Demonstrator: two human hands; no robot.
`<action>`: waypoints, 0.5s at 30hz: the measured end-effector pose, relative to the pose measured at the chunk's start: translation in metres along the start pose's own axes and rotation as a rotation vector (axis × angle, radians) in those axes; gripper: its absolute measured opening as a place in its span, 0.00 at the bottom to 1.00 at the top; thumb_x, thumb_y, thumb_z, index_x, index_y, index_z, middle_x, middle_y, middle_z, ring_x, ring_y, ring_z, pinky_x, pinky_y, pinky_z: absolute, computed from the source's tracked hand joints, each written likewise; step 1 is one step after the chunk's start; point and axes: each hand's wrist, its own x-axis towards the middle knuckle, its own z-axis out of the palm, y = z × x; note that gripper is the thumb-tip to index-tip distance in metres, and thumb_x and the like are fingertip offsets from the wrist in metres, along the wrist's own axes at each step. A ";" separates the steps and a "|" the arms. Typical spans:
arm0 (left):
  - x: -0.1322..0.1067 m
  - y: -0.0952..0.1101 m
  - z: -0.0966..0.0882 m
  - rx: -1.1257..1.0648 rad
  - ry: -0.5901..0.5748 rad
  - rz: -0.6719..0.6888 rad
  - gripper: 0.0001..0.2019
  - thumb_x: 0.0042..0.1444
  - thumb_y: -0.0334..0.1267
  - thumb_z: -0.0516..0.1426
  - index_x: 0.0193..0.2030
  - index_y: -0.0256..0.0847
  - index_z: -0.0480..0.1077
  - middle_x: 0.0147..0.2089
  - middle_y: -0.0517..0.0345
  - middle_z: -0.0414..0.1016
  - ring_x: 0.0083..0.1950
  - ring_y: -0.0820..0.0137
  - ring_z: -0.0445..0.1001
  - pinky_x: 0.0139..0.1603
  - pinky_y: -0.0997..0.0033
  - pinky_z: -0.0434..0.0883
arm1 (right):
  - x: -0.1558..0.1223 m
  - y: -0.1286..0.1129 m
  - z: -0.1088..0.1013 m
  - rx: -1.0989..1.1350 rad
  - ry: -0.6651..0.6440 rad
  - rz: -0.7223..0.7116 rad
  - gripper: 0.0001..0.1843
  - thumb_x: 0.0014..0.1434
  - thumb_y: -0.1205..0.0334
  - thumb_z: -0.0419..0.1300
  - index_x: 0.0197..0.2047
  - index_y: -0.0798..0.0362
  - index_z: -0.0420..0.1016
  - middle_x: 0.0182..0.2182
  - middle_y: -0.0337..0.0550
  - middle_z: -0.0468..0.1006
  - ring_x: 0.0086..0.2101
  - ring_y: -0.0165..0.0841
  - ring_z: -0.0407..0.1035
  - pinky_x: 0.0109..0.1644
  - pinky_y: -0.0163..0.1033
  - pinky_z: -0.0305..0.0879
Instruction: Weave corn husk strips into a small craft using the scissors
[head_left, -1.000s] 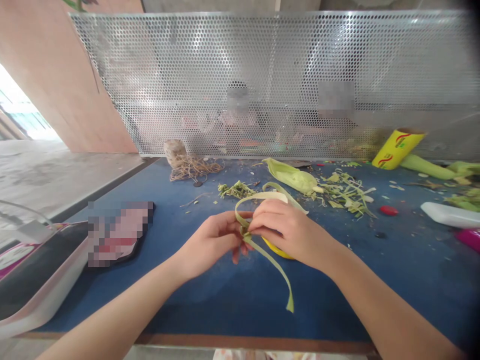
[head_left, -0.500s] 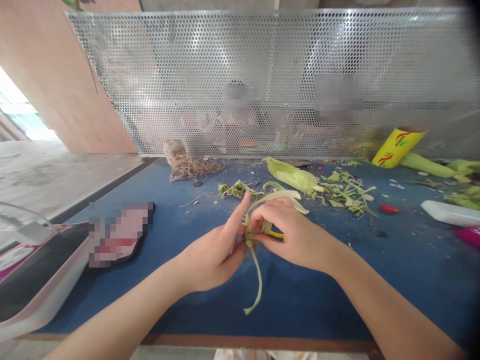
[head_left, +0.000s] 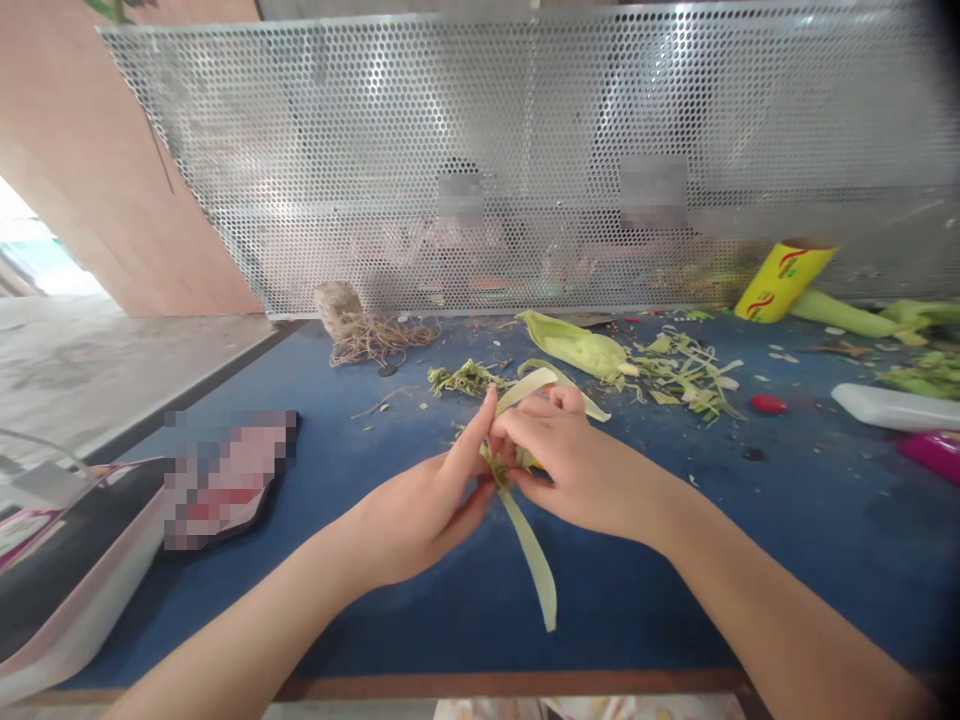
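Observation:
Strips of pale green corn husk (head_left: 534,560) are pinched between my two hands above the blue table. My left hand (head_left: 431,510) is closed on them with its thumb pointing up. My right hand (head_left: 559,450) faces it, fingers curled round the husk near a small bunched part. One strip hangs down below the fingers, and another sticks up past the left thumb. A bit of something yellow shows under my right hand, mostly hidden. Just beyond lie an ear of corn in its husk (head_left: 577,345) and a small heap of shredded husk (head_left: 466,378).
Husk scraps (head_left: 690,375), a red piece (head_left: 768,403), a white object (head_left: 892,408) and a yellow tube (head_left: 784,282) lie to the right. Tangled twine (head_left: 382,340) sits back left, a pixelated flat object (head_left: 232,480) nearer. A perforated metal screen (head_left: 525,150) stands behind; people are beyond it.
The hanging strip has swung to the right and shows broader. My right fingers have closed in nearer the left thumb, and the upper strip has shifted. The view has moved slightly.

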 end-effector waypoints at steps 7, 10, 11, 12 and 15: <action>0.002 -0.003 0.000 -0.053 0.047 -0.050 0.35 0.58 0.39 0.48 0.65 0.40 0.29 0.41 0.52 0.76 0.36 0.68 0.75 0.36 0.76 0.67 | 0.001 0.000 0.004 0.006 0.031 0.002 0.05 0.54 0.70 0.53 0.32 0.52 0.59 0.31 0.38 0.68 0.37 0.31 0.61 0.50 0.45 0.46; 0.003 -0.007 0.000 -0.127 0.069 -0.033 0.36 0.56 0.39 0.51 0.65 0.41 0.31 0.37 0.54 0.77 0.36 0.68 0.75 0.37 0.76 0.68 | 0.001 0.000 0.005 0.018 0.029 -0.016 0.04 0.55 0.70 0.52 0.33 0.52 0.59 0.31 0.38 0.68 0.37 0.30 0.61 0.49 0.43 0.47; 0.003 -0.008 0.001 -0.150 0.083 -0.019 0.37 0.56 0.38 0.51 0.65 0.41 0.32 0.36 0.56 0.77 0.36 0.69 0.75 0.37 0.76 0.68 | 0.001 -0.001 0.005 0.023 0.031 -0.021 0.04 0.55 0.70 0.52 0.33 0.52 0.59 0.31 0.38 0.68 0.36 0.30 0.61 0.49 0.43 0.47; 0.003 -0.008 0.001 -0.167 0.095 -0.006 0.37 0.55 0.38 0.52 0.65 0.41 0.32 0.35 0.56 0.77 0.35 0.69 0.75 0.37 0.76 0.68 | 0.000 -0.001 0.005 0.023 0.033 -0.024 0.05 0.54 0.70 0.52 0.33 0.52 0.59 0.30 0.37 0.68 0.36 0.30 0.62 0.49 0.43 0.47; 0.002 -0.008 0.000 -0.166 0.097 0.018 0.37 0.55 0.36 0.52 0.65 0.42 0.32 0.37 0.56 0.77 0.33 0.71 0.74 0.35 0.77 0.68 | 0.000 -0.001 0.003 0.003 0.044 -0.024 0.06 0.53 0.72 0.52 0.33 0.52 0.60 0.30 0.37 0.68 0.35 0.29 0.62 0.49 0.43 0.47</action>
